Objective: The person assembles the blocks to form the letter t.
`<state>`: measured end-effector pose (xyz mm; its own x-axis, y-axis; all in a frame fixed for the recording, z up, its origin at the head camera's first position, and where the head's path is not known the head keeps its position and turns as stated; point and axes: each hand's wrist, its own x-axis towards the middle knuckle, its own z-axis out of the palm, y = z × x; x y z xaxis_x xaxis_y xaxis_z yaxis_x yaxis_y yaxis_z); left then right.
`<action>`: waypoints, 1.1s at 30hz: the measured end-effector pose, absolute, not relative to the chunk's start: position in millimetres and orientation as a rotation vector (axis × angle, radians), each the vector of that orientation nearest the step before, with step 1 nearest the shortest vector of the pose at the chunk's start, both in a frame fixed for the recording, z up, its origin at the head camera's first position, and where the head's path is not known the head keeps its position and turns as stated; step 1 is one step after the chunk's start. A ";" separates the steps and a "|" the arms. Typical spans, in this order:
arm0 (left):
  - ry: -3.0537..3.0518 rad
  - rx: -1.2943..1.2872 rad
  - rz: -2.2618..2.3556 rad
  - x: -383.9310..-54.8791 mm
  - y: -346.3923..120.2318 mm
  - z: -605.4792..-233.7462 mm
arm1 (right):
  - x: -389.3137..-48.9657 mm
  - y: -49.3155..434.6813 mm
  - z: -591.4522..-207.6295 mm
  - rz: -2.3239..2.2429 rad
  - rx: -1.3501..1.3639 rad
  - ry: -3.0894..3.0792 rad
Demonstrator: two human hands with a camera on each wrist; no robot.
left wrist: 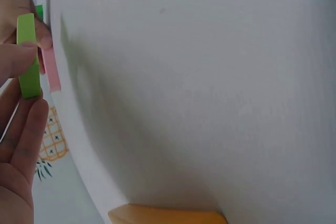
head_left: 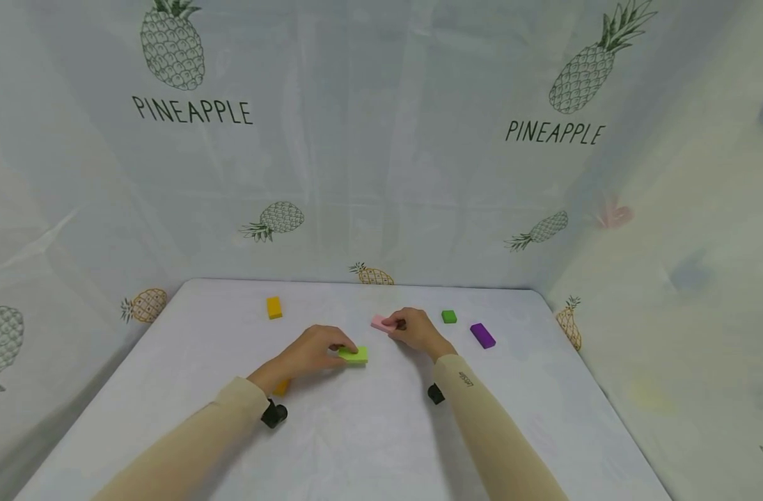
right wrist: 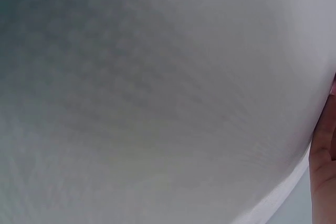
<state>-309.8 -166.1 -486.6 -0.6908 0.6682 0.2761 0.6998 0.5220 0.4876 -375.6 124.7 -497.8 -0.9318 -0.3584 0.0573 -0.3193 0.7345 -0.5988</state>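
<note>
Lime block [head_left: 358, 356] gripped between the left hand's [head_left: 315, 348] thumb and fingers, pink block [head_left: 379, 323] pinched at the right hand's [head_left: 418, 330] fingertips, toward the table's [head_left: 356, 445] far edge

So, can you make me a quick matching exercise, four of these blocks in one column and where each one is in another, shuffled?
1. lime block
2. purple block
3. pink block
4. small green block

A. held by the right hand
B. pinched by the left hand
C. between the pink block and purple block
D. nearest the table's right edge, head view

Pairs: 1-B, 2-D, 3-A, 4-C
</note>
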 end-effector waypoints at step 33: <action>-2.778 -1.200 -0.904 -308.3 -143.2 -499.5 | -375.8 126.0 -496.9 -0.951 -0.559 2.865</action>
